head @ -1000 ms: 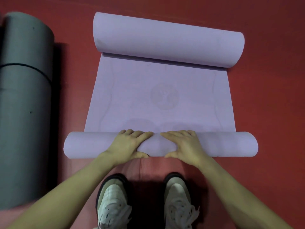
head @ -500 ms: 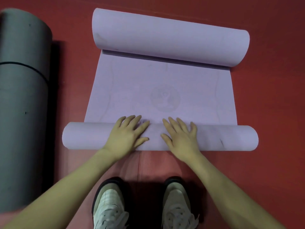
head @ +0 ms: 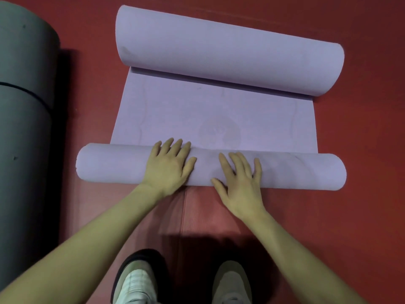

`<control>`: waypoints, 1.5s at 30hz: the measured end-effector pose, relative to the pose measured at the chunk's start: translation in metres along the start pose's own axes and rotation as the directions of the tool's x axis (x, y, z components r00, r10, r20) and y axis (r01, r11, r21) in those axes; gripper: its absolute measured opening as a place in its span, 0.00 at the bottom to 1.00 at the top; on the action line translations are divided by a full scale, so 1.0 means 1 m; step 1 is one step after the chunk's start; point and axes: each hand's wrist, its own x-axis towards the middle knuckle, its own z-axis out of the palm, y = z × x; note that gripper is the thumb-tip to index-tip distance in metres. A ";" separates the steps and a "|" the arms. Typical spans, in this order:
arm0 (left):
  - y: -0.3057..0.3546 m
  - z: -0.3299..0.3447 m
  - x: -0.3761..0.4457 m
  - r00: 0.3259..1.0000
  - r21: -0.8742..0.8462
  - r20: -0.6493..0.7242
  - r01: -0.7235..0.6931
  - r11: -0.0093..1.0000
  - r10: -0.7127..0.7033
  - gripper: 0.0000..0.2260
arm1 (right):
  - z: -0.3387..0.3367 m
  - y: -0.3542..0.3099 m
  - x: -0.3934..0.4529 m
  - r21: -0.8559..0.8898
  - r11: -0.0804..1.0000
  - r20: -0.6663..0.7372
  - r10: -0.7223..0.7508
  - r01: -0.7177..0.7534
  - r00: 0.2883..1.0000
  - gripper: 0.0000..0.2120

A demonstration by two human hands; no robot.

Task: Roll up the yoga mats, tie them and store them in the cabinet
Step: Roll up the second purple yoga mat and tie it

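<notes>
No brand name or readable writing shows anywhere; the only marking is a faint round emblem (head: 219, 133) printed on the flat stretch of the lilac yoga mat (head: 210, 115), with pale curving lines running along either side of it, too washed out to make out any detail.

The lilac yoga mat lies on the red floor (head: 361, 128), curled at both ends. The far end forms a fat roll (head: 228, 51) lying slightly askew, its right end nearer the person than its left. The near end forms a slimmer roll (head: 109, 165) that runs across in front of the person and sticks out past the flat part on the left and right. The surface looks matte and smooth, with a few faint dark smudges on the near roll toward its right end.

Both hands lie on top of that near roll, close to its middle and a little apart from each other. The left hand (head: 169, 165) is spread flat, fingers straight and reaching over the roll's far edge onto the flat sheet. The right hand (head: 241, 183) is likewise flat with fingers fanned, its palm hanging over the roll's near edge. Neither hand grips anything; they just press down.

To the left, a thick grey mat (head: 24, 128) lies already rolled, with a thin dark band (head: 28, 91) around it. 2 pale sneakers (head: 135, 284) show at the bottom edge.
</notes>
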 end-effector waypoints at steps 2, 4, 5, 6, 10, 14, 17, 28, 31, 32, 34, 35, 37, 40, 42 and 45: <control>0.004 -0.004 -0.002 0.996 0.003 -0.094 0.000 1.000 0.000 0.23 | -0.002 0.003 0.018 -0.002 1.000 0.021 0.028 -0.028 0.999 0.28; 0.009 -0.005 -0.008 0.987 0.009 -0.157 -0.034 0.999 0.035 0.21 | -0.003 0.001 0.035 -0.021 0.997 0.031 0.081 -0.081 0.996 0.27; 0.011 -0.004 -0.010 0.986 0.009 -0.160 -0.045 0.999 0.046 0.21 | -0.003 -0.001 0.040 -0.032 0.993 0.021 0.115 -0.114 0.993 0.27; 0.011 -0.002 -0.012 0.988 0.005 -0.148 -0.045 0.999 0.045 0.22 | -0.003 -0.003 0.043 -0.039 0.989 -0.003 0.141 -0.141 0.990 0.27; 0.001 0.007 -0.001 0.996 -0.004 -0.076 -0.050 0.999 0.050 0.22 | 0.001 -0.003 0.027 0.004 1.000 -0.189 0.008 -0.007 0.982 0.21; -0.007 0.005 0.025 0.996 -0.021 -0.058 -0.063 0.998 0.062 0.23 | 0.007 0.010 0.025 0.003 0.996 -0.085 -0.084 0.085 0.993 0.36; -0.014 -0.003 0.047 0.986 0.000 -0.119 -0.120 0.993 0.119 0.23 | 0.007 0.018 0.051 -0.043 0.997 0.020 -0.063 0.063 0.998 0.52; -0.039 0.012 0.069 0.956 0.120 -0.025 -0.287 0.950 0.292 0.46 | 0.013 0.041 0.095 -0.080 0.969 0.040 -0.233 0.235 0.972 0.53; -0.041 0.012 0.074 0.945 0.077 -0.035 -0.321 0.944 0.324 0.44 | 0.011 0.041 0.097 -0.030 0.970 0.008 -0.243 0.243 0.970 0.50; -0.041 0.010 0.075 0.941 0.058 -0.038 -0.334 0.941 0.337 0.43 | 0.010 0.041 0.097 -0.010 0.970 -0.004 -0.242 0.242 0.970 0.48; -0.041 0.007 0.074 0.932 0.032 -0.052 -0.357 0.934 0.358 0.42 | 0.007 0.038 0.096 0.020 0.975 -0.016 -0.222 0.222 0.975 0.46; -0.041 0.006 0.072 0.928 0.024 -0.059 -0.368 0.930 0.369 0.42 | 0.005 0.037 0.093 0.033 0.976 -0.019 -0.212 0.213 0.977 0.45; -0.039 0.006 0.061 0.918 0.009 -0.072 -0.389 0.921 0.389 0.41 | 0.002 0.032 0.083 0.054 0.976 -0.010 -0.209 0.209 0.978 0.44; -0.033 0.007 0.037 0.916 -0.014 -0.074 -0.397 0.918 0.395 0.41 | -0.003 0.027 0.061 0.053 0.978 0.015 -0.205 0.204 0.979 0.45; -0.028 0.007 0.021 0.919 -0.032 -0.077 -0.389 0.921 0.385 0.41 | -0.007 0.024 0.047 0.046 0.980 0.040 -0.197 0.196 0.979 0.45; -0.021 0.007 -0.001 0.922 -0.046 -0.081 -0.382 0.923 0.377 0.40 | -0.013 0.019 0.027 0.052 0.980 0.093 -0.195 0.191 0.976 0.44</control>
